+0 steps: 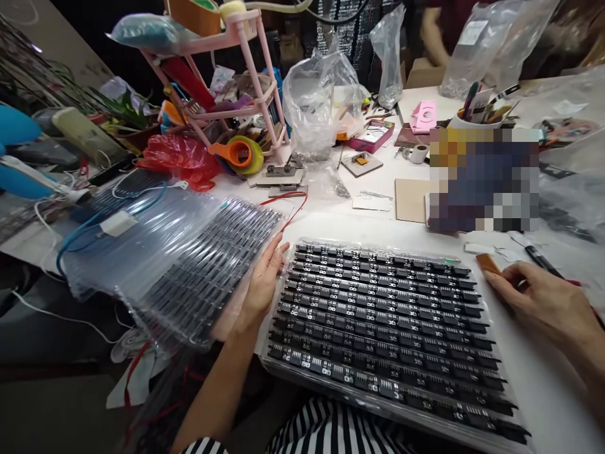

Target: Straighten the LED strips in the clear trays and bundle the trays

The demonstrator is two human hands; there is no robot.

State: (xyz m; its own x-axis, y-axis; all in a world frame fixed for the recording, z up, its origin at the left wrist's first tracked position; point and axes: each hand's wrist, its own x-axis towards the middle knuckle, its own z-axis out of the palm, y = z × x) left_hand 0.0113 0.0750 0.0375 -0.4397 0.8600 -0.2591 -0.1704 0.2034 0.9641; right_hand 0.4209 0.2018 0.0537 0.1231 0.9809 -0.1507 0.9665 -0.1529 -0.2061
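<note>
A clear plastic tray (513, 384) lies in front of me, filled with rows of black circuit-board strips (378, 315) bearing white markings. My left hand (265, 277) is against the tray's left edge, its fingers stretched upward and holding nothing I can see. To the right of the tray, my right hand (543, 302) is closed on a small flat orange-brown piece (488, 263), pinched between thumb and fingers near the tray's upper right corner. What the piece is exactly I cannot make out.
Plastic-wrapped trays of similar strips (212, 252) lie at left, with a blue cable (70, 243) across them. Behind stand a pink rack (258, 69), clear bags (314, 94) and an orange tape dispenser (239, 153). Another person's arm (432, 38) shows at the back.
</note>
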